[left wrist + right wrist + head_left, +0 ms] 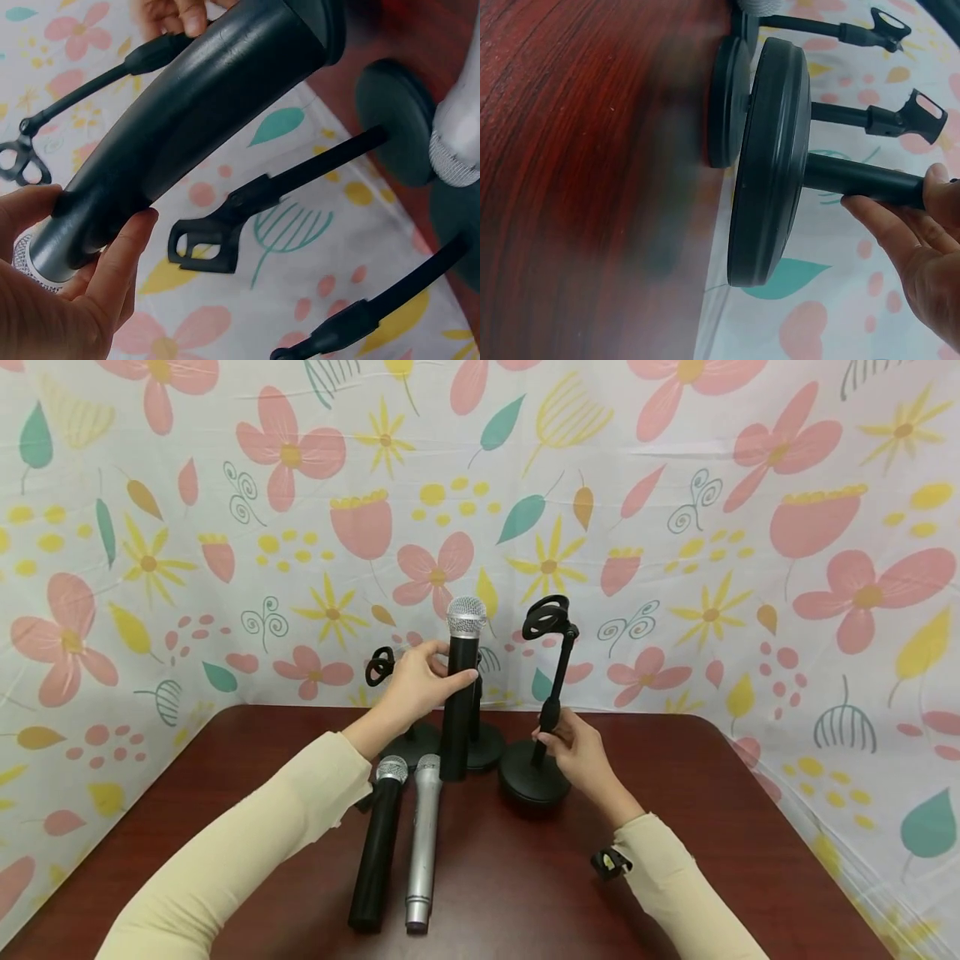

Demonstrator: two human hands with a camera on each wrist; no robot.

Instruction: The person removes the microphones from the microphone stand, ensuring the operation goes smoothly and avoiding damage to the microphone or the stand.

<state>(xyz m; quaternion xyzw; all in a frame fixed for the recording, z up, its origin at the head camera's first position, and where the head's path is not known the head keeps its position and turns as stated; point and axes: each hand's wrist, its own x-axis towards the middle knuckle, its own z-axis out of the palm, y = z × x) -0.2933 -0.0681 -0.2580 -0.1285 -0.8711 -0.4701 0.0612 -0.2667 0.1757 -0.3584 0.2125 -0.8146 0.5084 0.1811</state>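
In the head view my left hand (pixel 420 685) grips a black microphone (pixel 454 714) with a silver grille, held upright, grille at the top. The left wrist view shows my thumb and fingers round its body near the grille (pixel 34 262). My right hand (pixel 585 764) pinches the pole of a black desktop microphone stand (pixel 560 672), whose empty clip points up and left. In the right wrist view the stand's round base (pixel 771 165) hangs close over the tabletop. A second black microphone (pixel 375 852) and a silver microphone (pixel 425 843) lie side by side in front.
Two more black stands with round bases, one at the left (pixel 380 666) and one behind the held microphone (pixel 486 747), stand on the dark red-brown table (pixel 300 860). A flower-patterned cloth (pixel 675 610) hangs behind the table's back edge.
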